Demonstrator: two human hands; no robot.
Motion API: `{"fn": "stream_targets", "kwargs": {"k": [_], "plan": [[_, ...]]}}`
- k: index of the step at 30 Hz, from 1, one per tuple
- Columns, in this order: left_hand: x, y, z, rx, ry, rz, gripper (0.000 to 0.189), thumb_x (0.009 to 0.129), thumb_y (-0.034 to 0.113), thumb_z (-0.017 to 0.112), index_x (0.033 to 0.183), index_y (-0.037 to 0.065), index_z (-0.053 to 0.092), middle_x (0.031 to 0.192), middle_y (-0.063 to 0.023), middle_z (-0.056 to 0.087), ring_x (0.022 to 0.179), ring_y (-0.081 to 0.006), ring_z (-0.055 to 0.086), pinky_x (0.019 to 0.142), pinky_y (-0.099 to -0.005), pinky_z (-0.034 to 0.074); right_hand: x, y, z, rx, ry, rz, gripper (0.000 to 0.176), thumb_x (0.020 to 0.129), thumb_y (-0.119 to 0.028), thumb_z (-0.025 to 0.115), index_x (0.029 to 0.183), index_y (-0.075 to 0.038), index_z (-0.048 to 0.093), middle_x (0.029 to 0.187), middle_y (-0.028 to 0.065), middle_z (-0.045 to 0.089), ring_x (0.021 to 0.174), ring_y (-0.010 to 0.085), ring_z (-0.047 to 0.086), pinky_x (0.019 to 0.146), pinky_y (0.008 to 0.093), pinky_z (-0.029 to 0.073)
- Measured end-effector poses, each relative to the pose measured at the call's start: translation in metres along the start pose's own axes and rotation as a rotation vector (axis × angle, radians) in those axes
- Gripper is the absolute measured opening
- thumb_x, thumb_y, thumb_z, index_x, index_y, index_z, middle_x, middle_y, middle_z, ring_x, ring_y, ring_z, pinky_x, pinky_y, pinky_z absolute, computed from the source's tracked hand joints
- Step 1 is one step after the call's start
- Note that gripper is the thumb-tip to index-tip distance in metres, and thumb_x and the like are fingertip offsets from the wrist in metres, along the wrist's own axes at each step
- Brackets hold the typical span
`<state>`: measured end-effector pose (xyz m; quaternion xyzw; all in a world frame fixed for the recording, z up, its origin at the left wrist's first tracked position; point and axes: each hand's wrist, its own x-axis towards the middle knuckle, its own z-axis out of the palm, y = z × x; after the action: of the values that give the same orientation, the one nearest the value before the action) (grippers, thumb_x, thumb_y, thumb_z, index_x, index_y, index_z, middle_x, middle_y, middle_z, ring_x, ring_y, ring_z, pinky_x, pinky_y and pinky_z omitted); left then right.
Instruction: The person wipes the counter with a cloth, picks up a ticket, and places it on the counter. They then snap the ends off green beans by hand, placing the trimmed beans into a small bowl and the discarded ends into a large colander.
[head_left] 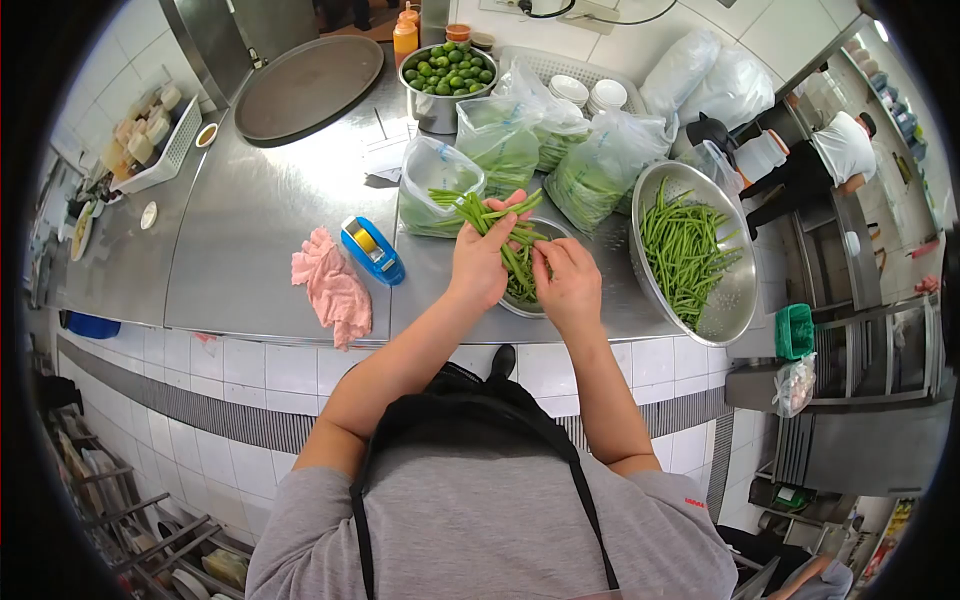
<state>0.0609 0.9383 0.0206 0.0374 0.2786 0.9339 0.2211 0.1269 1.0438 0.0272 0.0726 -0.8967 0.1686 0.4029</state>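
Observation:
My left hand point(481, 262) is closed around a bunch of green beans point(472, 208), their ends sticking out past the fingers on both sides. Close beside it, my right hand point(570, 288) has thumb and fingers pinched together near the bean ends; what lies in the pinch is too small to make out. Under both hands stands a metal bowl point(522, 309) with green bean pieces in it, partly hidden. An open plastic bag point(425, 178) with beans is just beyond my left hand. To the right, a large metal colander point(728, 312) holds many whole green beans.
On the steel counter point(270, 220) lie a pink cloth point(335, 290) and a blue tape dispenser point(373, 252). Behind are a pot of limes point(437, 112), filled bags point(610, 165), white cups point(606, 95) and a round tray point(310, 88). Another person point(835, 160) stands at far right.

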Motion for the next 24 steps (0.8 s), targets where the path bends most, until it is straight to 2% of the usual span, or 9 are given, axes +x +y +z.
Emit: {"fn": "stream_targets", "kwargs": {"k": [2, 9, 11, 14, 15, 17, 18, 21, 24], "plan": [[-0.003, -0.002, 0.003, -0.019, -0.019, 0.029, 0.012, 0.085, 0.001, 0.049, 0.091, 0.01, 0.045, 0.125, -0.0109, 0.045, 0.107, -0.0215, 0.048, 0.068, -0.025, 0.041, 0.002, -0.008, 0.0, 0.307, -0.045, 0.36, 0.011, 0.072, -0.007, 0.063, 0.081, -0.002, 0.06, 0.073, 0.0079, 0.054, 0.058, 0.0233, 0.055, 0.05, 0.031, 0.043], [-0.01, -0.008, 0.004, 0.01, -0.058, 0.071, 0.012, 0.085, 0.001, 0.047, 0.092, 0.011, 0.047, 0.126, -0.0125, 0.044, 0.106, -0.0214, 0.049, 0.074, -0.0273, 0.041, 0.001, 0.0, -0.007, 0.481, -0.157, 0.464, 0.007, 0.075, -0.007, 0.06, 0.076, 0.0, 0.062, 0.063, 0.0082, 0.055, 0.056, 0.0165, 0.054, 0.05, 0.0268, 0.041], [-0.014, -0.01, 0.01, -0.085, -0.064, 0.05, 0.012, 0.085, 0.0, 0.047, 0.091, 0.011, 0.046, 0.126, -0.0123, 0.043, 0.107, -0.0218, 0.048, 0.077, -0.0289, 0.041, -0.003, 0.006, 0.0, 1.297, 0.061, 0.983, 0.009, 0.078, -0.009, 0.058, 0.079, -0.001, 0.063, 0.063, 0.009, 0.054, 0.059, 0.0134, 0.054, 0.054, 0.0251, 0.041], [-0.011, -0.011, 0.003, -0.193, -0.046, 0.02, 0.012, 0.085, -0.001, 0.046, 0.091, 0.01, 0.046, 0.126, -0.0125, 0.043, 0.109, -0.0229, 0.047, 0.085, -0.0326, 0.04, -0.004, 0.019, -0.004, 1.396, 0.174, 1.053, 0.015, 0.081, -0.012, 0.055, 0.083, 0.0, 0.063, 0.068, 0.0115, 0.057, 0.063, 0.019, 0.055, 0.059, 0.0277, 0.042], [-0.008, -0.009, 0.0, -0.205, -0.022, 0.009, 0.013, 0.085, -0.001, 0.045, 0.091, 0.01, 0.046, 0.127, -0.0129, 0.042, 0.109, -0.0235, 0.047, 0.089, -0.0347, 0.04, -0.005, 0.023, -0.007, 1.399, 0.178, 1.048, 0.015, 0.081, -0.012, 0.055, 0.083, 0.0, 0.063, 0.068, 0.0115, 0.057, 0.063, 0.019, 0.055, 0.059, 0.0277, 0.042], [-0.004, -0.009, -0.006, -0.197, -0.029, 0.024, 0.013, 0.085, -0.002, 0.045, 0.091, 0.01, 0.046, 0.126, -0.0131, 0.043, 0.109, -0.0238, 0.047, 0.09, -0.0355, 0.04, -0.01, 0.026, -0.011, 0.504, -0.329, 0.56, 0.018, 0.083, -0.015, 0.053, 0.087, 0.0, 0.062, 0.078, 0.014, 0.06, 0.066, 0.0265, 0.056, 0.062, 0.0315, 0.044], [-0.002, -0.009, -0.006, -0.193, -0.035, 0.037, 0.013, 0.085, -0.002, 0.045, 0.092, 0.009, 0.047, 0.126, -0.0132, 0.043, 0.109, -0.0242, 0.047, 0.09, -0.0362, 0.039, -0.011, 0.02, -0.01, 0.03, -0.329, 0.374, 0.02, 0.083, -0.016, 0.052, 0.092, -0.001, 0.061, 0.083, 0.0145, 0.06, 0.071, 0.0314, 0.055, 0.065, 0.0348, 0.044], [0.002, -0.01, 0.0, -0.146, -0.054, 0.075, 0.013, 0.085, -0.002, 0.045, 0.091, 0.009, 0.046, 0.123, -0.0137, 0.046, 0.107, -0.0244, 0.048, 0.09, -0.0365, 0.04, -0.006, 0.014, -0.01, 0.159, -0.166, 0.361, 0.018, 0.082, -0.016, 0.052, 0.091, -0.003, 0.061, 0.081, 0.0138, 0.059, 0.073, 0.03, 0.056, 0.065, 0.0353, 0.044], [0.002, -0.007, 0.003, -0.14, -0.083, 0.046, 0.013, 0.084, -0.002, 0.046, 0.09, 0.009, 0.046, 0.12, -0.014, 0.047, 0.107, -0.0248, 0.049, 0.09, -0.0366, 0.04, 0.008, 0.001, -0.025, 0.391, -0.318, 0.451, 0.015, 0.08, -0.014, 0.054, 0.085, -0.001, 0.061, 0.078, 0.0133, 0.059, 0.071, 0.0283, 0.056, 0.062, 0.034, 0.043]]}}
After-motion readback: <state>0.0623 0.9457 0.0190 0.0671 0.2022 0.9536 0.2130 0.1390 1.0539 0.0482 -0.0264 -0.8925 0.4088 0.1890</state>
